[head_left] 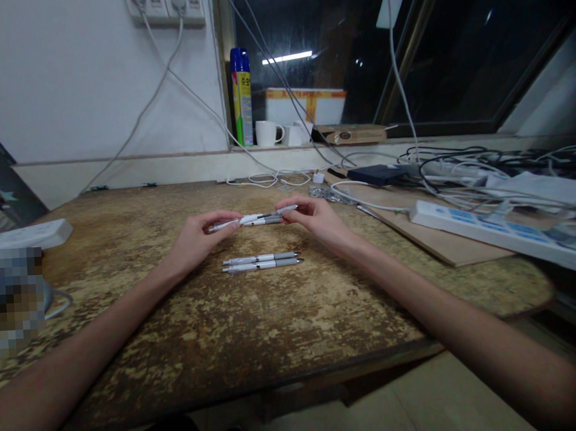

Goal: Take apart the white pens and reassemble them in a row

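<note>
Above the middle of the worn table, a white and grey pen (251, 217) is held at both ends. My left hand (203, 236) is closed on its white rear part, fingers pinched. At its other end, my right hand (312, 219) pinches the grey front piece (286, 209). A thin dark length, which looks like the refill, shows between the white and grey parts. Just behind and under it lies another white and grey pen (265, 221), partly hidden by the hands. Nearer to me, two similar pens (263, 265) lie side by side, tips to the right.
The wooden table (255, 333) has a worn, patchy top. On the right are a white power strip (501, 233), a brown board (444, 243) and tangled cables. Another white strip (33, 234) is at left. A spray can (242, 99) and mug (266, 133) stand on the sill.
</note>
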Motion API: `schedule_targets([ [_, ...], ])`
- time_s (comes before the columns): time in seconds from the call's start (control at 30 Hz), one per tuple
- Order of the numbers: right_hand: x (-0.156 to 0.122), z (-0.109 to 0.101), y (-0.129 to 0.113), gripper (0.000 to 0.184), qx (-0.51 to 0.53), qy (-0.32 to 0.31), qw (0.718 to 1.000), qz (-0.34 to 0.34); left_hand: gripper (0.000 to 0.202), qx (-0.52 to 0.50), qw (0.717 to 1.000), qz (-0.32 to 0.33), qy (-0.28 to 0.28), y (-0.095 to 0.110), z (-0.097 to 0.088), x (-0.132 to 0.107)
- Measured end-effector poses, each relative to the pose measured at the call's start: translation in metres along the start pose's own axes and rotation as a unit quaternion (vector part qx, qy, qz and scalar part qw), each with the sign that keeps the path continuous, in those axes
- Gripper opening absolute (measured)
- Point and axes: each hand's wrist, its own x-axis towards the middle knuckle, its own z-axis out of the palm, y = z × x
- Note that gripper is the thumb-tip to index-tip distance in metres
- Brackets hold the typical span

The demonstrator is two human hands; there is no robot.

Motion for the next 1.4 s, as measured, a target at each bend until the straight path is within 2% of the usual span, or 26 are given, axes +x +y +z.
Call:
schedule_targets([
  [0.3,-0.002,0.003,0.002,0.02,-0.002,-0.054,0.998,-0.03,0.041,0.006,1.0,0.002,-0.021,0.004,0.002,-0.001],
  [0.7,-0.006,0.007,-0.005,0.02,-0.017,-0.065,0.998,-0.016,0.045,-0.019,0.999,0.0,-0.037,0.002,0.001,-0.002],
  [1.1,-0.007,0.008,-0.003,0.023,-0.013,-0.062,0.998,-0.027,0.045,-0.019,0.999,-0.016,-0.021,0.001,-0.001,-0.003],
  [1.27,-0.006,0.01,-0.003,0.024,-0.013,-0.049,0.998,-0.049,0.037,-0.021,1.0,-0.02,-0.006,0.006,0.0,-0.004],
  [1.4,-0.007,0.012,-0.004,0.026,-0.003,-0.064,0.997,-0.05,0.039,-0.022,1.0,-0.017,-0.008,0.005,-0.001,-0.004],
])
